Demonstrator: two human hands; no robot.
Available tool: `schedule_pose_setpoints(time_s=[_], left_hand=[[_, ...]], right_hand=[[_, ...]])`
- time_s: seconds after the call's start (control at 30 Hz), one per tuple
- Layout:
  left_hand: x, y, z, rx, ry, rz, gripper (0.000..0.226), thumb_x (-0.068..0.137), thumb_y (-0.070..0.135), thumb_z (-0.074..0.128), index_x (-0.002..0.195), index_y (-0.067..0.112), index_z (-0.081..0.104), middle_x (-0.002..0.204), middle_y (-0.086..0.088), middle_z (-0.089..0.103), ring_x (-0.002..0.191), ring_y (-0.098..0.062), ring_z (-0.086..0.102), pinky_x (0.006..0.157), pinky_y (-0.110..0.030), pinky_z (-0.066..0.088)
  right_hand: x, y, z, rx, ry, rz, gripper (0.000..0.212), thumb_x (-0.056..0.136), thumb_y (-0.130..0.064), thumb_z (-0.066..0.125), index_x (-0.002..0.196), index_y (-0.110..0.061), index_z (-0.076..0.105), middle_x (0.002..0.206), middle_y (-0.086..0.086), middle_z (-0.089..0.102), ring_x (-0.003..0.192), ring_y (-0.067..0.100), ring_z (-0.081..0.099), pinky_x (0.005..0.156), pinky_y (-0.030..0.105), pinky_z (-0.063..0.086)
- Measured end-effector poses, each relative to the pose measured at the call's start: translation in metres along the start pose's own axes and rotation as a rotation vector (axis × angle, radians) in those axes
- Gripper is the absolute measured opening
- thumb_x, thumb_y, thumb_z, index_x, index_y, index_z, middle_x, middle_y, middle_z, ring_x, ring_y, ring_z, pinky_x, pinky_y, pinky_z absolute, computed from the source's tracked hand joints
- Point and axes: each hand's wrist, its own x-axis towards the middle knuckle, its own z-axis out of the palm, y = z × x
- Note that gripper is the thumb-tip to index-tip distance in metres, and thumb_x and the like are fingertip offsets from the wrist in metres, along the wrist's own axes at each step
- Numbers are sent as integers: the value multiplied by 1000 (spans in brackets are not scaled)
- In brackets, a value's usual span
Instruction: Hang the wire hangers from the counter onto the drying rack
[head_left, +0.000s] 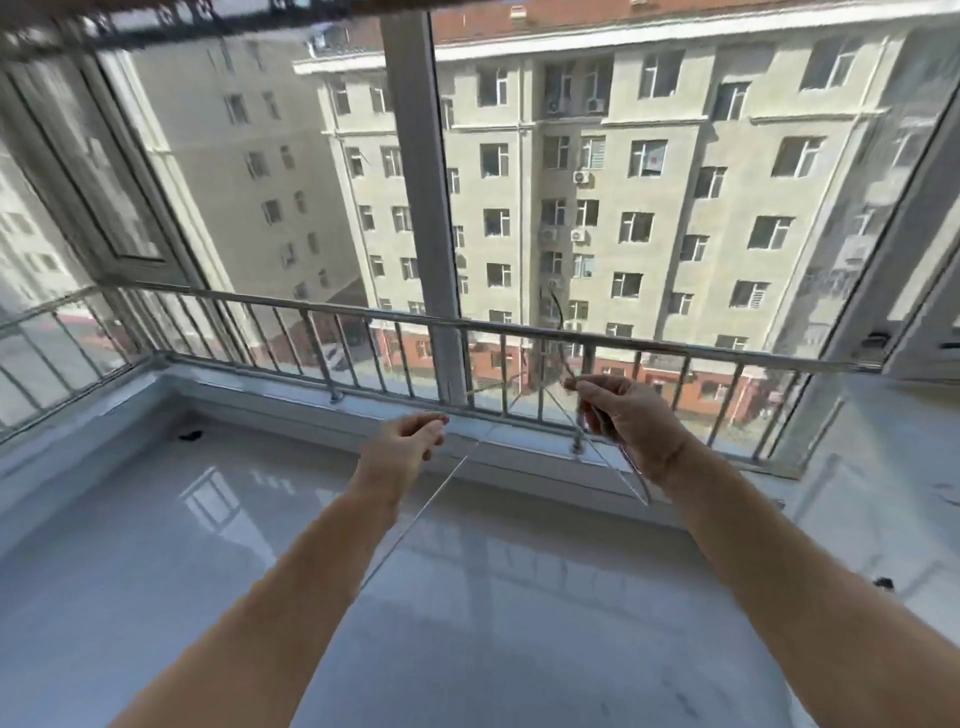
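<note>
My right hand (626, 421) grips thin wire hangers (613, 452) above the white counter (260, 545); their hooks rise in front of the window rail, near the middle. My left hand (410, 447) pinches one thin wire hanger (426, 512), whose straight side runs down and left over the counter. The two hands are held apart at the same height, just in front of the railing. A dark bar of the drying rack (156, 21) crosses the top left edge of the view, blurred.
A metal safety railing (322, 317) with vertical bars runs along the window sill. A thick white window post (421, 182) stands in the middle. Two small dark objects (191, 435) lie on the counter, one far left and one far right. Apartment buildings show outside.
</note>
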Motion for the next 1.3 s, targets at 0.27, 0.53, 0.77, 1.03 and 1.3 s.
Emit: schedule_pose_setpoints(time_s=[0.27,0.53,0.77,1.03,1.3], left_hand=[[32,-12,-196,-19,221,25,18,90,4,55,103,3,68,72,-1,61,47,2,51,45,-7,38],[73,-25,-350,-45,442,0,15,89,10,58,91,15,72,71,4,64,58,-7,46,52,-16,38],[147,-22,-446,-165,590,-8,16,90,9,57,88,16,72,75,0,66,63,-10,49,57,-21,39],[256,-12,-537,-230,748,4,15,90,7,57,92,9,71,72,0,65,62,-10,50,55,-19,40],[351,1,-620,-230,813,30,18,91,1,53,93,7,69,75,-3,65,63,-9,53,54,-15,43]], right_hand=[[60,8,206,46,-202,10,14,90,-7,55,90,-6,69,62,4,57,54,12,45,53,20,38],[113,13,381,80,-384,19,14,91,-5,53,90,-4,67,62,5,55,56,14,43,55,23,33],[185,10,505,59,-529,3,15,93,-6,50,95,-2,65,65,7,51,55,14,41,55,24,30],[311,-2,636,75,-679,-42,15,91,-10,54,92,-9,69,61,1,53,53,11,42,52,23,32],[399,-28,758,135,-710,-114,16,90,-9,55,100,-3,66,57,2,48,52,12,35,50,24,27]])
